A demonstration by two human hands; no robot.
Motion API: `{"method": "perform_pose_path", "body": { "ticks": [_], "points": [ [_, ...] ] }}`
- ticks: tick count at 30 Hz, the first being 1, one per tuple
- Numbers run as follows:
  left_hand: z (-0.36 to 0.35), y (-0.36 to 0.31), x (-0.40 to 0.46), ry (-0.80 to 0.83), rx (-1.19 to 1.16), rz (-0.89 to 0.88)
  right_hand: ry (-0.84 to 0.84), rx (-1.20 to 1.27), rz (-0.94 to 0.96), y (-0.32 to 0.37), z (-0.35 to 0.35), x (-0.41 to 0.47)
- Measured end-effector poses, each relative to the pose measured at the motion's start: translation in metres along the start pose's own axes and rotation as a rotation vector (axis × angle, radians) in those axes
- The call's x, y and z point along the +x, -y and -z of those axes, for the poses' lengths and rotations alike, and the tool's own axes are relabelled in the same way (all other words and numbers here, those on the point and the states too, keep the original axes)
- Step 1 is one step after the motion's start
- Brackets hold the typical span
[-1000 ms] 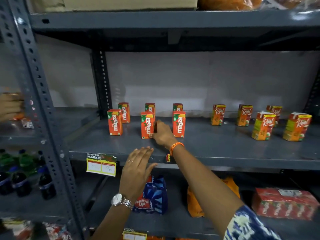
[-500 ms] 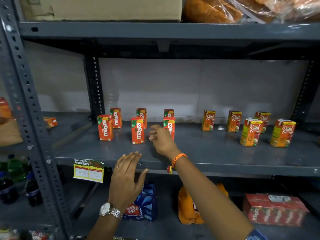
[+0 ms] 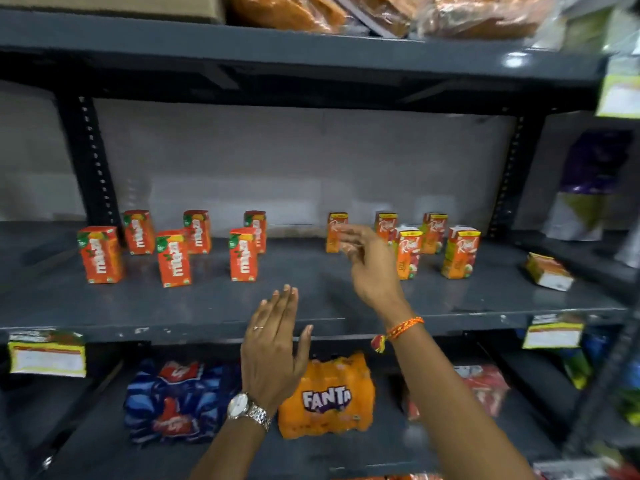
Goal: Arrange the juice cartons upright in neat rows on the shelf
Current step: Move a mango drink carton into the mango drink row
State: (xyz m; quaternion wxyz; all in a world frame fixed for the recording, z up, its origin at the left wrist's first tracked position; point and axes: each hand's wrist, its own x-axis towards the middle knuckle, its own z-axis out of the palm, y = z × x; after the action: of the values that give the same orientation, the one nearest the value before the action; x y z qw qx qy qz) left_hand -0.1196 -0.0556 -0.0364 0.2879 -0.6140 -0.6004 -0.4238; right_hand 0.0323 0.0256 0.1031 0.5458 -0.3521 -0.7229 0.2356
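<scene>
Several red Maaza cartons point(image 3: 173, 258) stand upright in two rows on the left of the grey shelf point(image 3: 214, 306). Several orange Real cartons point(image 3: 460, 252) stand upright on the right in two rows. One more carton point(image 3: 549, 271) lies on its side at the far right of the shelf. My right hand point(image 3: 369, 261), blurred and empty with fingers apart, hovers over the shelf just in front of the leftmost back Real carton point(image 3: 334, 233). My left hand point(image 3: 275, 348) is flat and spread near the shelf's front edge, holding nothing.
Below the shelf lie a Fanta pack point(image 3: 327, 396), a blue Thums Up pack point(image 3: 180, 400) and a red pack point(image 3: 485, 386). Price tags point(image 3: 46, 355) hang on the shelf's front edge. Bagged goods sit on the shelf above. Upright posts stand left point(image 3: 88, 161) and right.
My right hand left the Maaza cartons and moved right toward the Real cartons. The view has swung right, bringing the lying carton into sight. My left hand stays spread by the front edge.
</scene>
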Motion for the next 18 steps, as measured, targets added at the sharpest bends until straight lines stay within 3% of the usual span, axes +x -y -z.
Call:
{"method": "perform_pose_path", "body": {
  "ticks": [8, 11, 15, 18],
  "points": [
    [-0.049, -0.076, 0.012, 0.036, 0.041, -0.084, -0.307, -0.23, -0.008, -0.062, 0.147, 0.011],
    [-0.061, -0.092, 0.017, 0.044, 0.086, -0.093, -0.402, -0.365, -0.077, -0.09, 0.19, 0.022],
    [-0.07, -0.102, 0.019, 0.028, 0.138, -0.1, -0.459, -0.75, -0.168, -0.128, 0.234, 0.033],
    [-0.073, -0.1, 0.017, -0.001, 0.167, -0.108, -0.465, -0.893, -0.367, -0.149, 0.252, 0.038]
  ]
}}
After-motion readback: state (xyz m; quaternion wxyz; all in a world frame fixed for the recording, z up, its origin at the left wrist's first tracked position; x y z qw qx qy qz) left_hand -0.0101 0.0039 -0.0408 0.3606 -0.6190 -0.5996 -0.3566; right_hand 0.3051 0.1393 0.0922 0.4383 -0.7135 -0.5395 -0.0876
